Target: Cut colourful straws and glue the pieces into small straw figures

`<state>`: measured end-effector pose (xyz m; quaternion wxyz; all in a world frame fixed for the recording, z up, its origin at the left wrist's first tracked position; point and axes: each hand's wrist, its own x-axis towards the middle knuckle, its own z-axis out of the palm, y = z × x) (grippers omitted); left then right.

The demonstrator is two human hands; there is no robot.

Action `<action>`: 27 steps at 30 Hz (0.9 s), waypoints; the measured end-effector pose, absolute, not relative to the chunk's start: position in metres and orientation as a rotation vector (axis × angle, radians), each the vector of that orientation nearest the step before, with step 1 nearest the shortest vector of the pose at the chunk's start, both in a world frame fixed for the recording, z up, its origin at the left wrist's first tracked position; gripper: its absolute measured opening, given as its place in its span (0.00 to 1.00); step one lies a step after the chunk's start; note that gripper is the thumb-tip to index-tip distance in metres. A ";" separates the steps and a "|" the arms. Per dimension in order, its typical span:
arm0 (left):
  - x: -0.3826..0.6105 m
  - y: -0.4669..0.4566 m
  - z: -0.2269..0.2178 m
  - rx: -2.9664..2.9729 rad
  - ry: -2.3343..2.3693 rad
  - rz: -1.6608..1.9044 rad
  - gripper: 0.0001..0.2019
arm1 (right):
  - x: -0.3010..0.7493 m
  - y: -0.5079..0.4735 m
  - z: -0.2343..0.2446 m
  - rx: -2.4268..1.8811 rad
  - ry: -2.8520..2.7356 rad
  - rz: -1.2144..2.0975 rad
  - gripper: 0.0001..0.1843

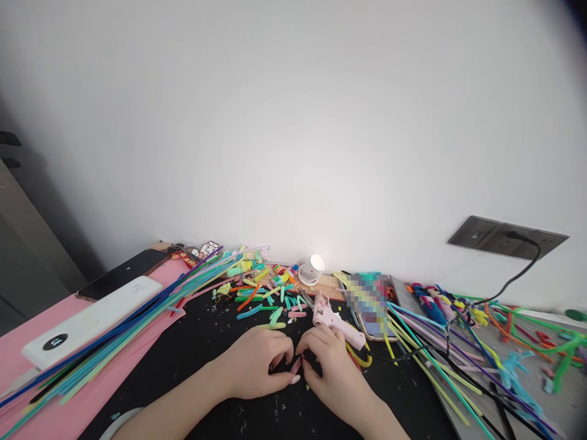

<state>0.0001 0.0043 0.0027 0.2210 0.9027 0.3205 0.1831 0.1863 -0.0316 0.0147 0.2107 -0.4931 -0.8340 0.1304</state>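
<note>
My left hand and my right hand meet low over the black mat, fingers bent into a pinch. Between the fingertips shows a small pink piece, apparently cut pipe cleaner; the fingers partly hide it. Just beyond my right hand lies a pale pink glue gun, its cord running right. Short cut pipe cleaner pieces in green, blue, orange and pink are scattered beyond my left hand.
A white paper cup stands by the wall. Long pipe cleaners and a white power bank lie left. A phone, partly pixelated, more long pipe cleaners and a black cable from the wall socket are right.
</note>
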 end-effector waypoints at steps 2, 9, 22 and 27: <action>0.001 0.005 0.002 2.512 0.894 0.505 0.06 | 0.186 -0.033 0.016 -1.357 -2.362 0.368 0.16; 0.000 0.005 0.002 2.510 0.930 0.508 0.06 | 0.186 -0.032 0.013 -1.349 -2.365 0.360 0.10; 0.001 0.009 0.004 2.199 0.869 0.678 0.11 | 0.188 -0.027 0.013 -1.318 -2.143 0.542 0.08; 0.000 0.010 0.004 2.146 0.867 0.673 0.11 | 0.188 -0.029 0.015 -1.322 -2.205 0.499 0.10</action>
